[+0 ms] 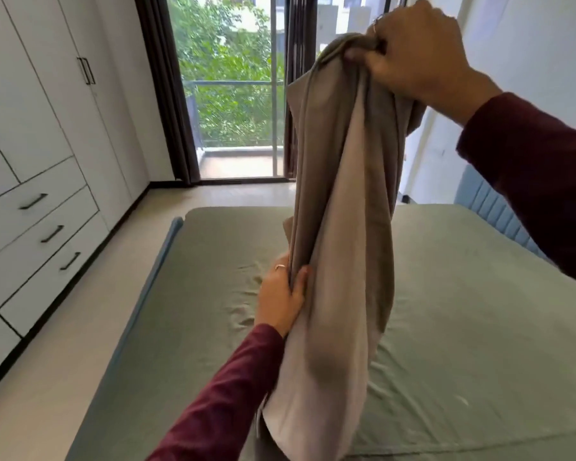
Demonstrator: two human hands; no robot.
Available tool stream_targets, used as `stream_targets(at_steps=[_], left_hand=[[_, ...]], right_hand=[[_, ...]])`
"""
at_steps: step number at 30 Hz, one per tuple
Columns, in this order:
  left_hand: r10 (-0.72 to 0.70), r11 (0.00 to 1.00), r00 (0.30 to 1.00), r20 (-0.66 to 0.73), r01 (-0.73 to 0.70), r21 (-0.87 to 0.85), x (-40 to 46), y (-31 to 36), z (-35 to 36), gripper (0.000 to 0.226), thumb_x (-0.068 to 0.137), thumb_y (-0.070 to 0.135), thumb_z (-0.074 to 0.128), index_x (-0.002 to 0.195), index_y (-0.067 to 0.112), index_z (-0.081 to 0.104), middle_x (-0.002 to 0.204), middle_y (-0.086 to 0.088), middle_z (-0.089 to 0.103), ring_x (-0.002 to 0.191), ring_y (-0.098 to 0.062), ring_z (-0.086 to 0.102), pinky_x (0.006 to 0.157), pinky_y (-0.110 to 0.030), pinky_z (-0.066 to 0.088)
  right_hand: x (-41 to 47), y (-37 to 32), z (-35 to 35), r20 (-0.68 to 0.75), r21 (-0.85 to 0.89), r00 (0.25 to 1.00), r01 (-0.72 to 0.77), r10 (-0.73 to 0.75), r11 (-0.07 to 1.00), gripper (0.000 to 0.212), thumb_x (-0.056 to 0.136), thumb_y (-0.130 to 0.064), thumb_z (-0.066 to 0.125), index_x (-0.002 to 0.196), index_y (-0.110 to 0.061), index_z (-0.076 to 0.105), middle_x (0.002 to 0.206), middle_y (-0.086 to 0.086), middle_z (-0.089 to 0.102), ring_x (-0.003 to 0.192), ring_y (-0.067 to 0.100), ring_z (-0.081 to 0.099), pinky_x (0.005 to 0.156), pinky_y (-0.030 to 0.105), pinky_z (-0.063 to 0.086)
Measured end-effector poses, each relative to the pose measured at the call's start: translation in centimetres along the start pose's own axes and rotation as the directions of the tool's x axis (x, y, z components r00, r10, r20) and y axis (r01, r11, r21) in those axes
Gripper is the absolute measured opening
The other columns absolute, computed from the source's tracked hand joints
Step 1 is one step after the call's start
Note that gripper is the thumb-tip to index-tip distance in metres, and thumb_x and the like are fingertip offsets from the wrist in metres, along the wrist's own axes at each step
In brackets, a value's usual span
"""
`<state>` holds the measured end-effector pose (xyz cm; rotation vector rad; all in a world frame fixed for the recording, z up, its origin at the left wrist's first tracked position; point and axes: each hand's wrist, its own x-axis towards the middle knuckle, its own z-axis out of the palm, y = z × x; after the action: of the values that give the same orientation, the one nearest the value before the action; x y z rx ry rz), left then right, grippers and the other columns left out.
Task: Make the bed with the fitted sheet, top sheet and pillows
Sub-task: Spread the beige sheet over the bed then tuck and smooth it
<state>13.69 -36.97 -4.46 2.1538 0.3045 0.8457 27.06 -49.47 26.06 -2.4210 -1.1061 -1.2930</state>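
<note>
A home bedroom, seemingly: bed (463, 294), wardrobe (47, 128), balcony door (233, 94).

Grey-brown top sheet (343, 201), bunched into one long hanging column above the bed. Gathered at the top into a tight knot of folds, gripped there and also pinched lower down at the left edge. Lighter grey face turned to the camera, darker folds at the sides and back. Lower end hanging down in front of the near edge of the bed. Green fitted sheet (463, 311) already spread over the mattress, mostly flat, with a small patch of wrinkles near the left side of the middle.
</note>
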Motion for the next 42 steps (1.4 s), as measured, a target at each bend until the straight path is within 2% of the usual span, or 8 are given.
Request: stream_targets(at_steps=[3, 8, 13, 18, 23, 29, 37, 42], left_hand=[[-0.008, 0.999, 1.000, -0.005, 0.008, 0.044, -0.2, -1.2, 0.8, 0.026, 0.095, 0.013, 0.049, 0.081, -0.003, 0.064, 0.080, -0.020, 0.065, 0.076, -0.032, 0.062, 0.066, -0.022, 0.036], [-0.094, 0.971, 0.992, -0.079, 0.109, 0.214, 4.9, -2.8, -3.7, 0.030, 0.097, 0.009, 0.043, 0.098, -0.011, 0.065, 0.096, -0.036, 0.064, 0.090, -0.047, 0.061, 0.078, -0.049, 0.041], [0.066, 0.907, 0.982, -0.178, 0.015, 0.421, 15.6, 0.2, -13.5, 0.032, 0.092, 0.004, 0.040, 0.112, 0.000, 0.065, 0.109, -0.030, 0.063, 0.102, -0.044, 0.059, 0.090, -0.046, 0.045], [0.259, 0.863, 0.917, -0.304, -0.078, 0.499, 21.7, 9.1, -19.4, 0.033, 0.094, 0.022, 0.034, 0.110, 0.008, 0.060, 0.109, -0.026, 0.061, 0.103, -0.042, 0.057, 0.085, -0.046, 0.047], [0.487, 0.515, 0.870, -0.073, -0.219, 0.829, 21.2, 14.8, -23.1, 0.028, 0.096, 0.013, 0.034, 0.121, 0.006, 0.046, 0.102, -0.035, 0.055, 0.091, -0.050, 0.057, 0.075, -0.050, 0.046], [0.516, 0.311, 0.842, 0.159, -0.357, 0.881, 20.3, 16.5, -25.0, 0.031, 0.099, 0.018, 0.034, 0.124, 0.005, 0.046, 0.098, -0.035, 0.054, 0.087, -0.049, 0.057, 0.071, -0.049, 0.044], [0.415, 0.391, 0.884, 0.213, -0.385, 0.836, 17.9, 14.1, -25.3, 0.032, 0.100, 0.025, 0.034, 0.123, 0.007, 0.049, 0.100, -0.033, 0.055, 0.090, -0.047, 0.056, 0.075, -0.047, 0.044], [0.326, 0.234, 0.825, 0.461, -0.543, 0.806, 13.9, 14.9, -20.4, 0.033, 0.100, 0.023, 0.036, 0.129, 0.012, 0.047, 0.105, -0.028, 0.057, 0.095, -0.042, 0.058, 0.067, -0.039, 0.036]], right_hand=[[-1.0, 0.6, 0.3, 0.018, -0.033, 0.999, -0.027, 0.027, 0.999, 0.054, 0.095, -0.052, 0.042, 0.094, -0.003, 0.065, 0.093, 0.018, 0.063, 0.092, 0.037, 0.059, 0.077, 0.039, 0.043], [-2.9, 3.1, -0.5, 0.095, -0.090, 0.989, -0.101, 0.109, 0.991, 0.053, 0.094, -0.051, 0.045, 0.100, -0.003, 0.066, 0.100, 0.024, 0.063, 0.098, 0.042, 0.058, 0.081, 0.046, 0.043], [-4.9, 6.7, -0.4, 0.217, -0.062, 0.945, -0.239, 0.247, 0.969, 0.056, 0.093, -0.057, 0.047, 0.097, -0.004, 0.066, 0.090, 0.021, 0.059, 0.095, 0.043, 0.058, 0.075, 0.045, 0.043], [-4.4, 8.5, -0.8, 0.179, -0.012, 0.923, -0.343, 0.339, 0.939, 0.056, 0.093, -0.057, 0.046, 0.091, -0.003, 0.062, 0.090, 0.024, 0.059, 0.091, 0.044, 0.058, 0.076, 0.047, 0.045], [-3.5, 9.9, -1.7, 0.171, -0.003, 0.908, -0.387, 0.382, 0.922, 0.061, 0.092, -0.058, 0.047, 0.089, 0.001, 0.060, 0.082, 0.015, 0.049, 0.092, 0.046, 0.057, 0.075, 0.047, 0.044], [-3.5, 9.8, -1.8, 0.229, 0.032, 0.892, -0.408, 0.390, 0.912, 0.073, 0.060, -0.082, 0.028, 0.065, -0.011, 0.044, 0.073, 0.016, 0.045, 0.070, 0.033, 0.047, 0.071, 0.046, 0.045], [-5.2, 6.1, 0.0, 0.320, 0.111, 0.887, -0.384, 0.333, 0.916, 0.069, 0.066, -0.075, 0.033, 0.063, -0.007, 0.046, 0.070, 0.015, 0.046, 0.089, 0.047, 0.057, 0.075, 0.046, 0.046], [-6.4, -1.5, 0.1, 0.379, 0.319, 0.925, -0.133, 0.003, 0.938, 0.091, 0.063, -0.088, 0.034, 0.065, 0.000, 0.056, 0.065, 0.019, 0.057, 0.070, 0.033, 0.058, 0.060, 0.035, 0.029]])
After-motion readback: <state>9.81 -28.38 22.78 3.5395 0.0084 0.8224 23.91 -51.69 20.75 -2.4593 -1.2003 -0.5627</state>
